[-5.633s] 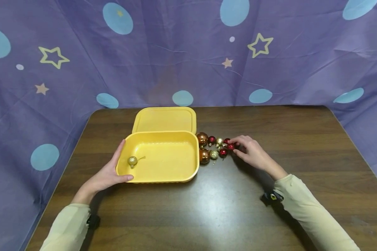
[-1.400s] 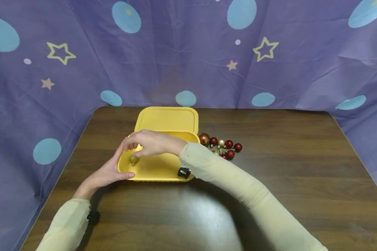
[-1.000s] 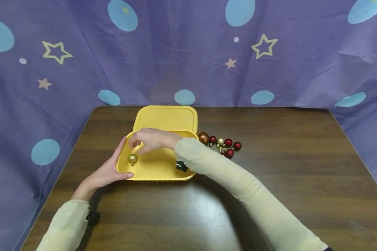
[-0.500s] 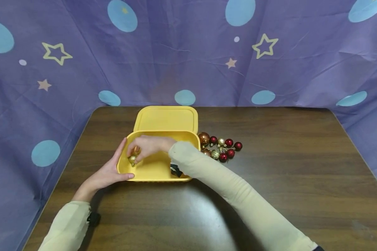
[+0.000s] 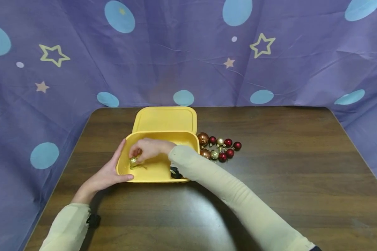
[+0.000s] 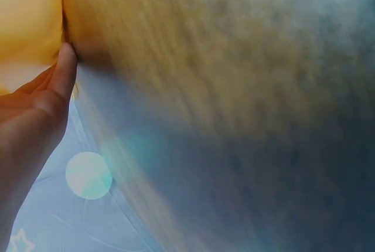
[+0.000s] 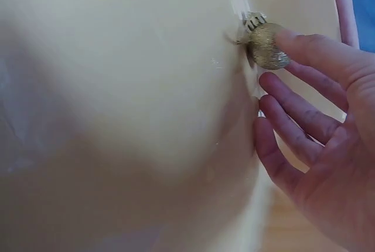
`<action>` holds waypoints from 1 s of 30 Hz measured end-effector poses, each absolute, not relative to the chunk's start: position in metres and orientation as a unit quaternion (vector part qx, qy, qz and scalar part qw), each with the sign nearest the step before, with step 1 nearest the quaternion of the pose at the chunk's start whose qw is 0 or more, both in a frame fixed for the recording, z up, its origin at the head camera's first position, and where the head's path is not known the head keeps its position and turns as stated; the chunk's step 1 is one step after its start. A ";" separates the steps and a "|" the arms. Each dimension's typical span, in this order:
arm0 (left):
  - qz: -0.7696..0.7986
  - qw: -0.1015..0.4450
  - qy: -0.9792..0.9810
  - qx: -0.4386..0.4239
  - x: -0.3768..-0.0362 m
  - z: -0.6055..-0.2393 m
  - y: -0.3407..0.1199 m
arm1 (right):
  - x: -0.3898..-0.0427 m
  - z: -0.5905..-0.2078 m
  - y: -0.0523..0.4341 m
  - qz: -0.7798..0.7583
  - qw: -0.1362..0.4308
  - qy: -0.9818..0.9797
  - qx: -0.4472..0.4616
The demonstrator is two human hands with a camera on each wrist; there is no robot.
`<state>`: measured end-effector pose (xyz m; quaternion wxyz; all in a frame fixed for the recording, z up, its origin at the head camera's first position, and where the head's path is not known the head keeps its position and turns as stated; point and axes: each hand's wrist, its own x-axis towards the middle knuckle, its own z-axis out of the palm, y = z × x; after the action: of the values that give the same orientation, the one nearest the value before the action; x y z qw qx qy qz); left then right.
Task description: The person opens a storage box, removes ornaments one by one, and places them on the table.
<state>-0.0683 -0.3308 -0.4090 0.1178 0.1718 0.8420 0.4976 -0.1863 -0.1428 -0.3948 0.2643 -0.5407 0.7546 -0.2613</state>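
A yellow rectangular container (image 5: pixel 158 169) stands on the table with its inside facing up. My left hand (image 5: pixel 105 177) grips its left end, thumb over the near rim and fingers along the side wall. Inside, my right hand (image 5: pixel 150 148) pinches a small glittery gold Christmas bauble (image 5: pixel 133 161) near the left wall. In the right wrist view the thumb lies on this gold bauble (image 7: pixel 269 47), one finger is behind it, and the other fingers are loosely bent. The left wrist view has the left hand (image 6: pixel 38 102) against the yellow wall.
Behind the container lies a flat yellow lid (image 5: pixel 164 118). To its right is a cluster of baubles: copper ones (image 5: pixel 202 138), red ones (image 5: pixel 229 153) and gold ones (image 5: pixel 214 154). Wooden tabletop (image 5: pixel 286 157) surrounds them, with a purple patterned cloth (image 5: pixel 188 52) behind.
My right hand has gone from the red baubles on the right into the container, then down onto the gold bauble, which it now pinches. My left hand keeps its grip.
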 end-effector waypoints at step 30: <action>0.495 0.126 0.843 0.171 -0.069 -0.406 -0.328 | -0.190 -0.348 -0.085 -0.366 0.229 0.760 -0.485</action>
<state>-0.0693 -0.3276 -0.4062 0.1256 0.1708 0.8425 0.4952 -0.1903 -0.0845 -0.3477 0.2287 -0.4852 0.7603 -0.3663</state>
